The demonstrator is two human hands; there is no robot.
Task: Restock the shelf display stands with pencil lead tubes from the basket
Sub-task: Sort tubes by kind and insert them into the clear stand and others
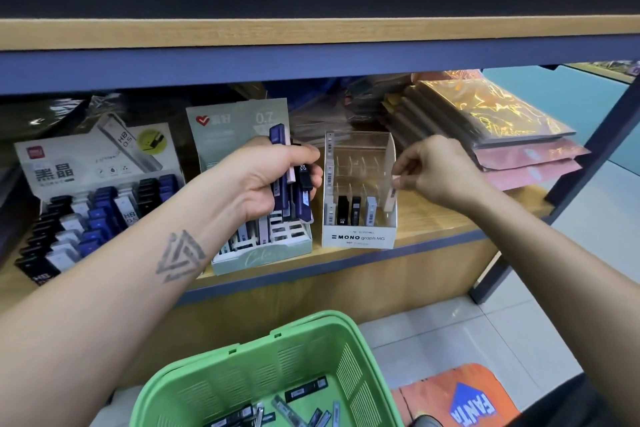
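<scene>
Pinching a pale pink pencil lead tube (390, 197) between thumb and fingertips, the right hand (438, 172) holds it at the 3 o'clock wall of the white cardboard MONO display stand (358, 238), where it could catch that edge and miss its slot. At 9 o'clock of the stand, the left hand (273, 173) grips a loose bundle of navy and black lead tubes (289, 184); any slackening risks spilling them onto the shelf. More tubes lie in the green plastic basket (349, 367) at 6 o'clock.

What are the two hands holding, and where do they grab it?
The left hand grips a bunch of lead tubes around their middles. The right hand pinches one pale tube by its top end, at the white MONO stand.
</scene>
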